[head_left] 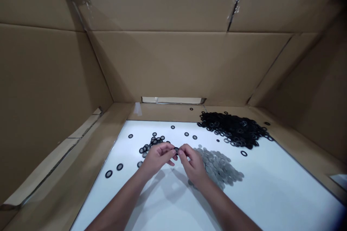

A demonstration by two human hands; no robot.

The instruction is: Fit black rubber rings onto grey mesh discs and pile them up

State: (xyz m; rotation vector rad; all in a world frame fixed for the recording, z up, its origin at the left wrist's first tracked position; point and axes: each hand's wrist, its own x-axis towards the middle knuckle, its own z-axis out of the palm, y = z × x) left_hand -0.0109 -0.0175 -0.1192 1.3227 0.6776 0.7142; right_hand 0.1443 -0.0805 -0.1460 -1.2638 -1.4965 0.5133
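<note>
Between the fingertips of both hands is a small black ring (176, 149), with a paler middle partly hidden by the fingers. My left hand (160, 156) pinches it from the left, and my right hand (192, 162) pinches it from the right. Just beyond my left hand lies a loose cluster of black rings with grey centres (155, 142). A heap of small grey discs (221, 166) spreads to the right of my right hand, partly covered by it. Farther back on the right is a large pile of black rings (233, 128).
A white board (273, 187) lies on the floor of a cardboard box, whose walls (168, 65) rise around it. Single rings are scattered at the left, such as one ring (108, 174) near the board's edge. A slot (173, 100) is cut in the back wall.
</note>
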